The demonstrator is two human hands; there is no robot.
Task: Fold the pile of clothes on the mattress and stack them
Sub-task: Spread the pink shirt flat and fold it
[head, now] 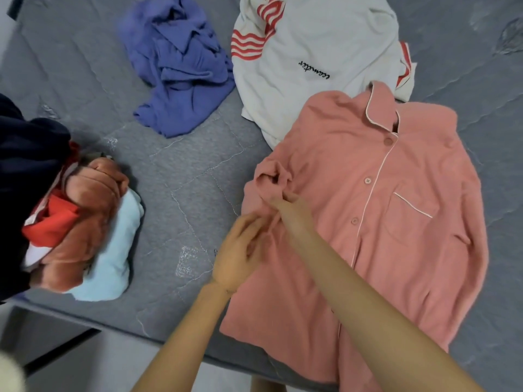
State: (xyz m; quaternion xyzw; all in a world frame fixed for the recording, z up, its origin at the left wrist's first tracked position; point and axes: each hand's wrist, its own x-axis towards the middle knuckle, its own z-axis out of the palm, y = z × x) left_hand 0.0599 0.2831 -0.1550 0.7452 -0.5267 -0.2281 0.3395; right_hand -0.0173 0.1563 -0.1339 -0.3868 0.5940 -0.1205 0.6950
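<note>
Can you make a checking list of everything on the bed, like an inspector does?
Surface: grey quilted mattress, wrinkled.
Job's things: pink shirt spread buttons up, overlapping the white striped top; blue garment crumpled; mixed pile at left edge.
Clutter: nothing seen.
Hands: right hand grips the pink shirt's bunched sleeve; left hand on its edge, grip unclear.
Cables: nothing seen.
Surroundings: pale floor beside the mattress.

Bare mattress (pixel 181 176) between heap (pixel 85 222) and shirt (pixel 382 222).

Bare arms reached forward; the right hand (pixel 285 203) pinched the shirt (pixel 396 222), the left hand (pixel 240 250) gripped its edge.
</note>
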